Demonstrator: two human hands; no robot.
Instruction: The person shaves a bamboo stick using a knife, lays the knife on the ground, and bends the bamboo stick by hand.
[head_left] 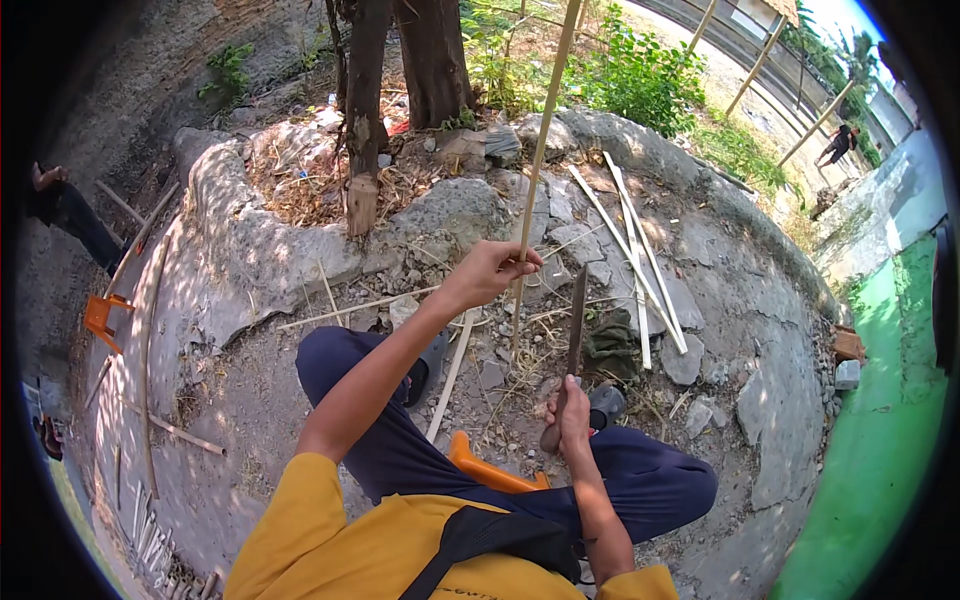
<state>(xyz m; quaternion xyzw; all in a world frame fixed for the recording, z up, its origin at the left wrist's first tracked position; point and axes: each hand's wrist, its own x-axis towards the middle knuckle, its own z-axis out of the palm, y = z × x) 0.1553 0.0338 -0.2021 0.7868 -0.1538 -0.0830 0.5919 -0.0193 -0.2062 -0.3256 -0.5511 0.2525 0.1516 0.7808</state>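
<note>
My left hand (482,274) pinches a long, thin bamboo strip (546,120) between thumb and fingers. The strip stands nearly upright, its upper end running past the top of the view and its lower end close to the ground. In front of my right knee, my right hand (573,412) is wrapped round the handle of a machete (577,320). Its dark blade points up and away from me, a little to the right of the strip and apart from it. A dark green crumpled cloth (612,345) lies beyond the right hand.
Several pale split bamboo strips (640,262) lie on broken concrete ahead right. Tree trunks (366,110) rise inside a rough concrete ring (285,250). An orange stool (490,470) shows between my legs, another orange stool (103,320) at left. People stand at both far sides.
</note>
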